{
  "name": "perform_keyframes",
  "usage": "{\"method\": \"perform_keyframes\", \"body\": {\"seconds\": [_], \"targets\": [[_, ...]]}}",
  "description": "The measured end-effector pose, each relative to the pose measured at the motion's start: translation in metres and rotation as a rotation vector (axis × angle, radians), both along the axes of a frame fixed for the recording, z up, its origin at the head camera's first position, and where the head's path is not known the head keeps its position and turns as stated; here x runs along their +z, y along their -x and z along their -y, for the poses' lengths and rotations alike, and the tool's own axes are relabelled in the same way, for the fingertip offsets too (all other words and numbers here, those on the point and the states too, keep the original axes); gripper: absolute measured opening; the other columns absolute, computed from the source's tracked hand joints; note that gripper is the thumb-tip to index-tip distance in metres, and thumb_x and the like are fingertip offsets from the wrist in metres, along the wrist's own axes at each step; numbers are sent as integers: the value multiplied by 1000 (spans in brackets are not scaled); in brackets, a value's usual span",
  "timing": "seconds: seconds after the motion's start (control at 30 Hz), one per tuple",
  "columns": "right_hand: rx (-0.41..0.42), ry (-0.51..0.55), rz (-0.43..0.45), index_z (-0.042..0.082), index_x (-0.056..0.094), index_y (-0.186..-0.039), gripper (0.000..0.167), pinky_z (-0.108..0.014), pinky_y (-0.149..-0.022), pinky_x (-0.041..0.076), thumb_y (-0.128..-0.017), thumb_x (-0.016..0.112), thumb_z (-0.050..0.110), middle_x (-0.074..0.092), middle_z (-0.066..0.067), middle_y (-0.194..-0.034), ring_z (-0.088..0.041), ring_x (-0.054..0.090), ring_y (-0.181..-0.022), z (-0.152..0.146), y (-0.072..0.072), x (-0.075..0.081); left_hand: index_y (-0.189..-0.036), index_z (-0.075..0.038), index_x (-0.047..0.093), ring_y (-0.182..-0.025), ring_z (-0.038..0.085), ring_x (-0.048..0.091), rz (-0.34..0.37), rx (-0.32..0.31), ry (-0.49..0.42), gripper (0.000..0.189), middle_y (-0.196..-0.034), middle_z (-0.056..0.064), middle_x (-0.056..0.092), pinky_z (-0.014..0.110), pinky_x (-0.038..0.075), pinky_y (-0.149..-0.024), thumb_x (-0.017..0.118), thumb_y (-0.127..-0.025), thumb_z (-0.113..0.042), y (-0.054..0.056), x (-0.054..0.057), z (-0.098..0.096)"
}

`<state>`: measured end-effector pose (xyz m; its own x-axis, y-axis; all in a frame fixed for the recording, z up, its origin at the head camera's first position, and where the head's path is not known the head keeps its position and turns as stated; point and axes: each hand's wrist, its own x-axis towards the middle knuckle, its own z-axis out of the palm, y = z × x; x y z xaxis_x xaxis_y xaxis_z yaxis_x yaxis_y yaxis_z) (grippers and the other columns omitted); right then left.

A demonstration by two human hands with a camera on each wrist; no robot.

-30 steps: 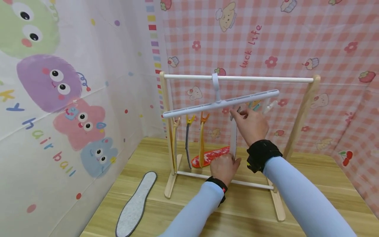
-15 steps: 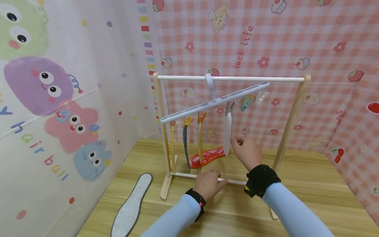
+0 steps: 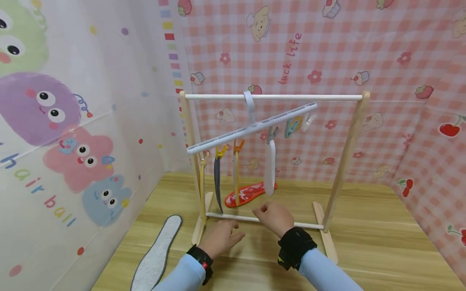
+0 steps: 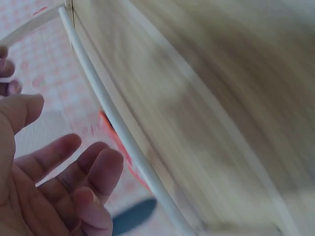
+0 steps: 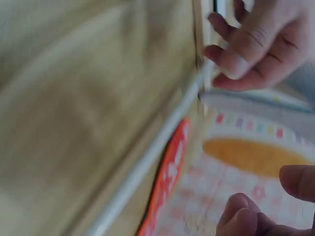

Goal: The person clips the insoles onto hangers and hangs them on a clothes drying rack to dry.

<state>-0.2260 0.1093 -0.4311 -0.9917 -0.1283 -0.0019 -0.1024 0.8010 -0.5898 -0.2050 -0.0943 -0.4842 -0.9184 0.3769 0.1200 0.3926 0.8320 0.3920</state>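
Note:
A pale hanger (image 3: 233, 136) hangs tilted, its right end higher. From a grey clip (image 3: 272, 134) under it dangles a white insole (image 3: 270, 167). Further left, a dark grey insole (image 3: 217, 184) and yellow insoles (image 3: 237, 178) hang from more clips. My right hand (image 3: 275, 219) is below the white insole, holding nothing, its fingers loosely bent. Lower left, my left hand (image 3: 220, 239) is also free, fingers loose and apart in the left wrist view. A grey insole (image 3: 156, 252) with dark edging lies flat on the table, left of my left hand.
The wooden rack (image 3: 342, 169) carries the hanger on its white top rod (image 3: 309, 97); a lower white rod (image 3: 307, 225) spans its feet. Behind it a red patterned insole (image 3: 247, 195) lies on the table. Blue-green (image 3: 291, 127) and clear clips (image 3: 308, 122) hang at the hanger's right.
My right hand has let go of the grey clip and lowered from the white insole, which now hangs by itself. My left hand has let go of that insole and drawn back down to the left.

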Motion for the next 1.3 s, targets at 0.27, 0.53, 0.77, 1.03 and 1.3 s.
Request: {"method": "perform_keyframes", "body": {"seconds": [0.27,0.53,0.77,1.03,1.3], "targets": [[112,-27,49,18,67,-72,35,-32,-53,38,-91,63,46,56,5,-65,-12,49,-58,49,-23,-23,-93,-11,70,-52,6,46,-50,142,15,21,-62,-10,52,29,37,-47,71,-90,-32,-21,-1,79],[175,-40,123,17,65,-62,40,-30,-51,35,-90,64,46,53,6,-60,-12,47,-55,104,-43,-37,-102,-7,70,-57,15,53,62,370,88,28,-67,-2,59,37,43,-51,67,-93,-34,-16,9,162],[228,-56,181,13,55,-54,50,-28,-47,29,-89,66,48,43,3,-53,-14,40,-48,153,-59,-42,-103,5,67,-82,34,66,220,418,214,47,-94,17,69,53,51,-74,63,-94,-41,-12,7,218],[264,-97,283,11,61,-64,48,-31,-55,37,-89,63,53,51,0,-63,-18,47,-56,192,-66,-56,-96,5,62,-80,29,63,455,450,271,66,-88,14,66,52,49,-78,57,-91,-60,-19,-4,244],[288,-145,367,7,72,-83,48,-34,-67,47,-90,62,53,61,0,-76,-16,55,-68,211,-73,-71,-107,11,63,-87,34,64,494,440,282,73,-100,22,67,53,48,-82,57,-92,-60,-20,-10,239]]}}
